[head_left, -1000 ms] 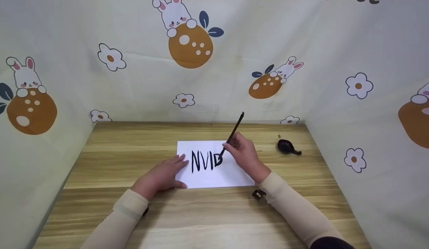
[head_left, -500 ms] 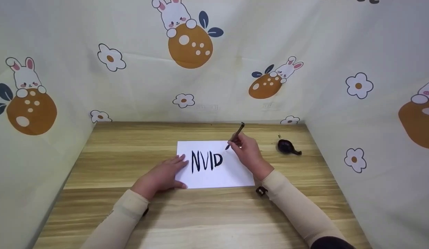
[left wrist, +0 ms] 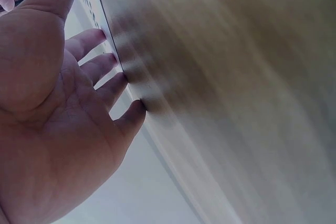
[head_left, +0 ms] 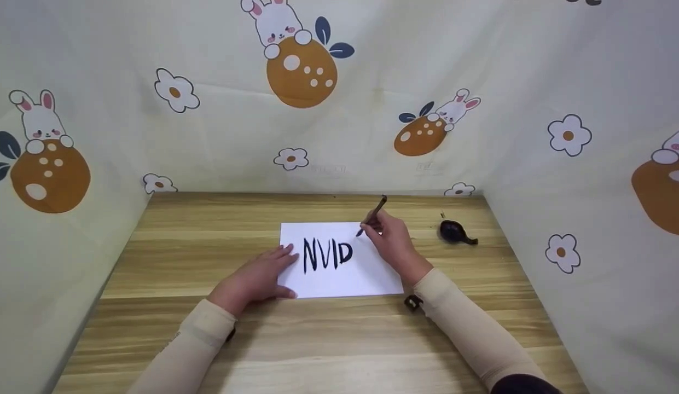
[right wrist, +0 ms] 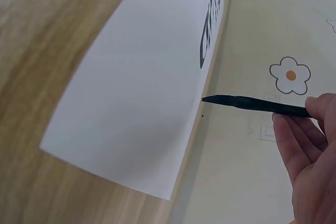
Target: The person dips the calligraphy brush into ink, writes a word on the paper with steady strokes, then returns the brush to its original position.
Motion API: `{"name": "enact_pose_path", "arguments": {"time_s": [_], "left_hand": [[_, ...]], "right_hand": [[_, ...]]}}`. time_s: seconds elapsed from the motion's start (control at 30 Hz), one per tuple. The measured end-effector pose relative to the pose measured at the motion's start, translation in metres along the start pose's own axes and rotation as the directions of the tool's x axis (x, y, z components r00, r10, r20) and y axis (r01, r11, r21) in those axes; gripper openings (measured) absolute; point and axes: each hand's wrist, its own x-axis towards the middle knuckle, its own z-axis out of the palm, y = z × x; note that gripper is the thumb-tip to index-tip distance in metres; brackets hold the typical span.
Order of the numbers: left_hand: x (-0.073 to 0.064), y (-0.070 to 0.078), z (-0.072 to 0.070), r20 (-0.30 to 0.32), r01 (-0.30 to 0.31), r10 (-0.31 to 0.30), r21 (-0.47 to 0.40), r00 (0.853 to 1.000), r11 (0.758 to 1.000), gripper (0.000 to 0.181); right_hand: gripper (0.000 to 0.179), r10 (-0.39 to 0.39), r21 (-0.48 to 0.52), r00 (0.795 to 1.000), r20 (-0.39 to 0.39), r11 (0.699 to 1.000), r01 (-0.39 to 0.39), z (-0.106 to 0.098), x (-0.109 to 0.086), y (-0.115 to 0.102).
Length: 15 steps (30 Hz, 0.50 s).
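Note:
A white sheet of paper [head_left: 339, 282] lies on the table, with black brushed letters "NVID" [head_left: 344, 253] across it. My left hand [head_left: 261, 275] rests on the sheet's left edge, fingers spread and thumb at the lower corner. In the left wrist view the fingertips [left wrist: 137, 107] press down at the paper and table. My right hand [head_left: 393, 241] pinches a slim dark writing brush [head_left: 376, 209] between thumb and fingers, over the sheet's upper right. The brush's pointed tip [right wrist: 207, 99] hangs close to the paper, just right of the D.
A black, rounded object with a curved spout-like end [head_left: 454, 232] sits on the wooden table [head_left: 208, 219] to the right of the paper. Fabric walls [head_left: 224, 137] printed with rabbits, oranges and flowers enclose the table at the back and both sides.
The brush has come off the D, whose curve is now fully drawn, and moved up and to the right with my right hand. My left hand has stayed put.

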Motion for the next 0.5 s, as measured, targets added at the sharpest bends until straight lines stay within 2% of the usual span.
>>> {"name": "enact_pose_path", "arguments": {"time_s": [0.23,0.5], "left_hand": [[0.0002,-0.0007,-0.0001,0.002,0.008,-0.008,0.000,1.000,1.000,0.098],[0.0005,-0.0014,0.0005,0.014,0.012,-0.012,0.003,1.000,1.000,0.098]], "right_hand": [[0.008,0.008,-0.002,1.000,-0.003,1.000,-0.008,0.0019,-0.0004,0.0013],[0.010,0.031,-0.002,0.999,0.030,1.000,-0.031,0.0058,-0.0044,0.0044]]}}
